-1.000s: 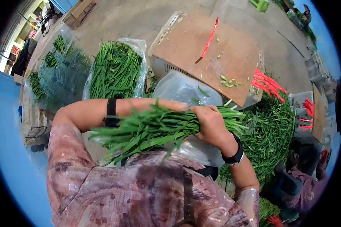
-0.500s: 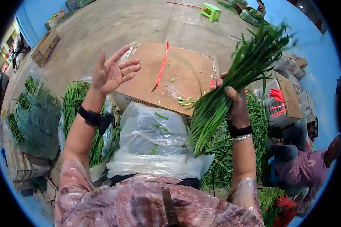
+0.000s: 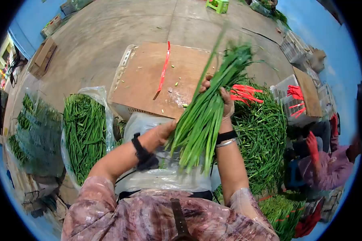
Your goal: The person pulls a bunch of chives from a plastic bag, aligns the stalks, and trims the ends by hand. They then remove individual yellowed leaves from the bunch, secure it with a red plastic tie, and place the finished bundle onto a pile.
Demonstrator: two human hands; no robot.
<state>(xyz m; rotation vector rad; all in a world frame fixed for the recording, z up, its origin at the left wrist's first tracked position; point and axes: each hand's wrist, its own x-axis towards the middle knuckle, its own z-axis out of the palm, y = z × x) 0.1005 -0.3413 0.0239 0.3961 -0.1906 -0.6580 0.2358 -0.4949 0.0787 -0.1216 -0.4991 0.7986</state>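
A bunch of garlic chives (image 3: 207, 116) hangs tilted over my lap, its leaves partly blurred. My right hand (image 3: 228, 103) grips it around the middle, fingertips showing on the far side. My left hand (image 3: 165, 131) is against the lower left of the bunch; its fingers are hidden behind the leaves. Beneath lies the clear plastic sheet (image 3: 142, 125) over my lap. In front stands a brown board (image 3: 138, 76) on a crate, with a red strip (image 3: 164, 66) and a few cut stem bits on it.
Loose chives (image 3: 261, 148) are heaped at my right, with red ties (image 3: 245, 93) on top. On the left stand a bag of chives (image 3: 84, 136) and another plastic-wrapped bundle (image 3: 40, 136). A co-worker in red gloves (image 3: 313, 144) sits at far right, near a white crate (image 3: 287, 104).
My left hand has come down from its raised, open position to the bunch. My right hand has brought the chives left and lower. Fewer stem bits lie on the board.
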